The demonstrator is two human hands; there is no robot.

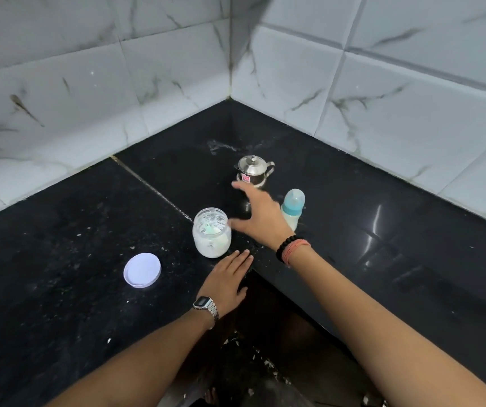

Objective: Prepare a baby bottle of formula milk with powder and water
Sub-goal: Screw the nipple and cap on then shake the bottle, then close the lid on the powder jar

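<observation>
An open clear jar of white powder point(212, 232) stands on the black counter point(89, 274), with a pale scoop inside it. Its white lid point(142, 269) lies flat to the left. A baby bottle point(292, 208) with a teal collar and a clear cap stands upright on the right, with milky liquid in its lower part. A small steel lidded jug point(254, 170) sits behind. My right hand point(258, 215) hovers open between jar, jug and bottle, fingers spread and blurred. My left hand point(227, 279) rests flat on the counter's inner corner edge, empty.
White marble-look tiled walls point(382, 83) meet in a corner behind the jug. The L-shaped counter wraps around me, with white specks scattered across its left part. A dark floor with white flecks point(265, 362) lies below between my arms.
</observation>
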